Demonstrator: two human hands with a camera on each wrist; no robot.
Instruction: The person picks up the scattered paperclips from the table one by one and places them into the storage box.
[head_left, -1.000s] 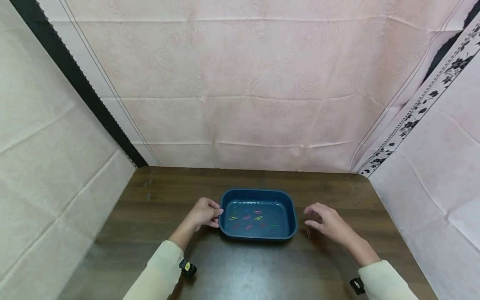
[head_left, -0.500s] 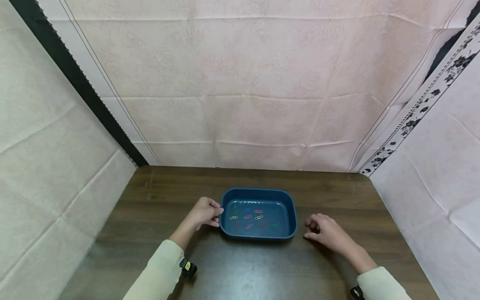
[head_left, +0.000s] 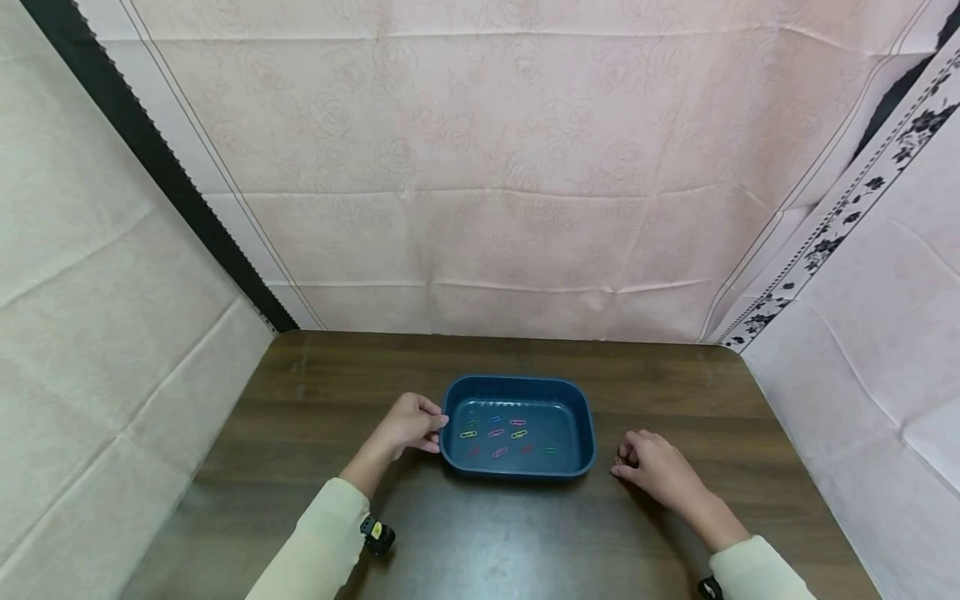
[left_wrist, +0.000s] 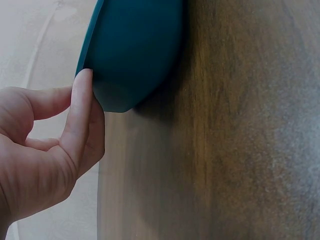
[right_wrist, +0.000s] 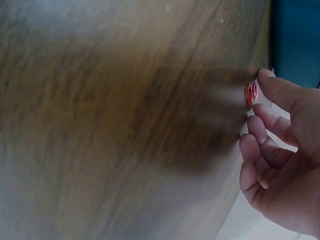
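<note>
A blue tray (head_left: pixel 576 471) sits on the brown table with several coloured paper clips lying in it, among them a yellow paper clip (head_left: pixel 519 434) and a pink paper clip (head_left: pixel 500 453). My left hand (head_left: pixel 410 426) pinches the tray's left rim between thumb and fingers; the left wrist view shows this grip. To the right of the tray, my right hand (head_left: pixel 654 467) is low over the table, fingers bent. In the right wrist view, a red and pink paper clip (right_wrist: pixel 251 95) lies between the thumb and index fingertip, which are apart. Whether it is one clip or two is unclear.
The wooden table (head_left: pixel 487 533) extends around the tray. Pale patterned cloth (head_left: pixel 480 208) hangs behind its far edge, with more cloth at both sides. A dark device (head_left: pixel 377 535) is strapped to the left wrist.
My right hand came down over the loose paper clip, and its thumb and index finger drew closer together around it. My left hand and the tray keep their places.
</note>
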